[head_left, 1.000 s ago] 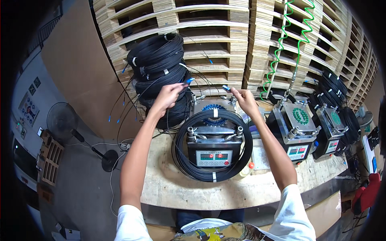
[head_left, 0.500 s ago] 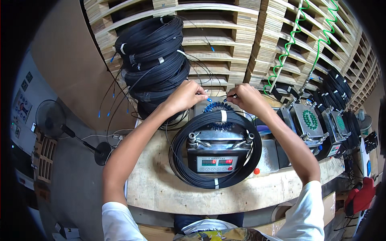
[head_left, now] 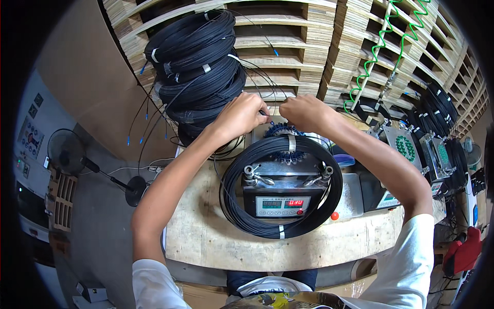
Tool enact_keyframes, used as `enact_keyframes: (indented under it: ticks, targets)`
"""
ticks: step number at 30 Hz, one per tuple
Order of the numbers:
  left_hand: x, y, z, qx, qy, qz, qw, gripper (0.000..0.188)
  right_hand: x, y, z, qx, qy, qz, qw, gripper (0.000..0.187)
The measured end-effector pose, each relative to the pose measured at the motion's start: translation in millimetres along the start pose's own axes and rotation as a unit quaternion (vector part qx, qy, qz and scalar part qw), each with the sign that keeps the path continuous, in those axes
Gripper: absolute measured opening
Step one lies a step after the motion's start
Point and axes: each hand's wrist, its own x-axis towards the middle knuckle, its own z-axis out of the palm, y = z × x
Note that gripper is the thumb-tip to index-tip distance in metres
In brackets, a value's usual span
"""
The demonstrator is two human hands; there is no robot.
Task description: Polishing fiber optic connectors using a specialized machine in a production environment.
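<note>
My left hand (head_left: 244, 114) is closed above the far side of the machine, with a small dark piece at its fingertips too small to name. Close to it on the right, my right hand (head_left: 309, 113) is closed too, its fingertips curled out of sight. Just beneath both hands is a ring of blue-and-black connectors (head_left: 280, 130) on top of the metal polishing machine (head_left: 283, 198), which has a lit front panel. A big coil of black cable (head_left: 230, 198), tied with white bands, stands round the machine's front.
Stacked black cable coils (head_left: 198, 67) rise at the back left, with blue-tipped ends hanging down. More machines with green-studded plates (head_left: 404, 148) stand to the right. A clear tray (head_left: 351, 198) and a red ball (head_left: 334, 216) lie on the wooden table (head_left: 206, 247). A fan (head_left: 66, 149) stands at left.
Both hands have drawn closer together and their fingers have curled in; the blue connector at my left fingertips no longer shows there. The red characters on the machine's panel differ. The view has shifted slightly.
</note>
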Motion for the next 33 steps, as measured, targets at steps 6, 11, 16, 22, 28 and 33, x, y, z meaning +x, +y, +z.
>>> enact_keyframes:
  ticks: [6,11,16,22,28,33]
  targets:
    - [4.0,2.5,-0.3,-0.019,-0.030,-0.029,0.999,0.019,-1.5,-0.1,0.9,0.020,0.016,-0.007,1.000,0.013]
    - [11.8,10.3,-1.4,0.003,-0.018,-0.019,1.000,0.021,-3.3,11.8,15.3,0.082,0.014,0.016,0.996,0.016]
    - [19.5,24.0,-4.8,0.057,-0.057,-0.028,0.996,0.026,-24.2,17.8,45.6,0.248,0.142,0.053,0.957,0.018]
    - [24.8,28.4,3.6,0.073,-0.081,-0.020,0.994,0.022,-30.6,19.0,48.4,0.329,0.149,0.072,0.930,0.021]
    - [35.2,47.2,7.2,0.188,-0.081,0.030,0.978,0.017,-31.5,21.7,49.7,0.334,0.133,0.124,0.925,0.022]
    - [49.2,56.5,15.4,0.238,-0.076,0.024,0.968,0.014,-30.0,21.4,50.5,0.338,0.147,0.118,0.922,0.021]
